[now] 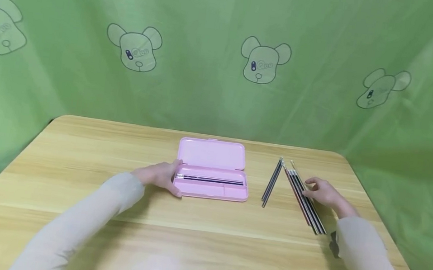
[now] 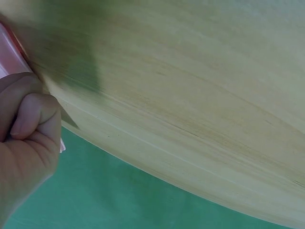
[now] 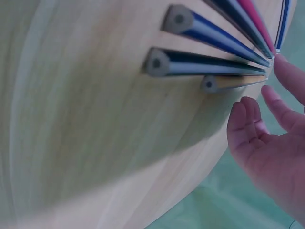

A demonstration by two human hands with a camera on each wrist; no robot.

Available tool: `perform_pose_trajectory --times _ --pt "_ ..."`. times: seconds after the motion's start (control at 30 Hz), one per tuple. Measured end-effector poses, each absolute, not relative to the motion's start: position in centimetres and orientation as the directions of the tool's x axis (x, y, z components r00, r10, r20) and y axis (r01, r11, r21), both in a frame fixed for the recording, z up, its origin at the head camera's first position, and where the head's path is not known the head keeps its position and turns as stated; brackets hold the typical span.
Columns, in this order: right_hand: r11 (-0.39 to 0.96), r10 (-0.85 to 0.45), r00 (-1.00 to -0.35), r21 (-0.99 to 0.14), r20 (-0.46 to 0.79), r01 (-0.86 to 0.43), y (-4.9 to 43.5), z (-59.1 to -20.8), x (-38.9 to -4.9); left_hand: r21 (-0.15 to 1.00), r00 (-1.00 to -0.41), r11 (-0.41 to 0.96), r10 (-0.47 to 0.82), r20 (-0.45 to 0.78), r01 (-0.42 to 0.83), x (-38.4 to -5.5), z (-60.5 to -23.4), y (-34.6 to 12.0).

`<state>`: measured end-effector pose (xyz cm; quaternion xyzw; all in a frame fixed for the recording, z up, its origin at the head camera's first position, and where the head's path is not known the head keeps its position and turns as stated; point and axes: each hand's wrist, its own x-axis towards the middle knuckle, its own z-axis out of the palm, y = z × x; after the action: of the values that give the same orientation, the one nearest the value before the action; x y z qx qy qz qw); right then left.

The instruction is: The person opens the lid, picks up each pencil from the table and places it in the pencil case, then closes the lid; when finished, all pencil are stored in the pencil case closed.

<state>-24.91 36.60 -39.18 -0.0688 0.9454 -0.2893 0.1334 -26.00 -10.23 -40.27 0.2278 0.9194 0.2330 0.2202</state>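
A pink pencil case lies with its lid raised toward the back. Dark pencils lie lengthwise in its rear compartment. My left hand grips the case's left end, thumb at the front corner; in the left wrist view its fingers are curled and only a bit of pink case shows. On the right, my right hand hovers beside a fanned bunch of pencils, dark, red and yellowish. In the right wrist view, thumb and fingers stand apart near the pencils' far ends, pinching nothing.
A few dark pencils lie apart between the case and the bunch, meeting it near the top. The wooden table ends at a green curtain printed with bear heads, which also hangs along both sides.
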Motion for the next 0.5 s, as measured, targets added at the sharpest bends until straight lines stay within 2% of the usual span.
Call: perform_pose_trajectory --times 0.17,0.5 --pt "0.812 -0.153 -0.947 -0.582 -0.283 0.042 36.5 -39.2 -25.5 0.529 -0.8 0.779 0.533 -0.274 0.338 -26.3 -40.4 -10.4" --pt "0.799 -0.074 -0.934 -0.581 -0.348 0.154 36.4 -39.5 -25.7 0.555 -0.792 0.753 0.557 -0.251 0.354 -26.2 -40.7 -10.5"
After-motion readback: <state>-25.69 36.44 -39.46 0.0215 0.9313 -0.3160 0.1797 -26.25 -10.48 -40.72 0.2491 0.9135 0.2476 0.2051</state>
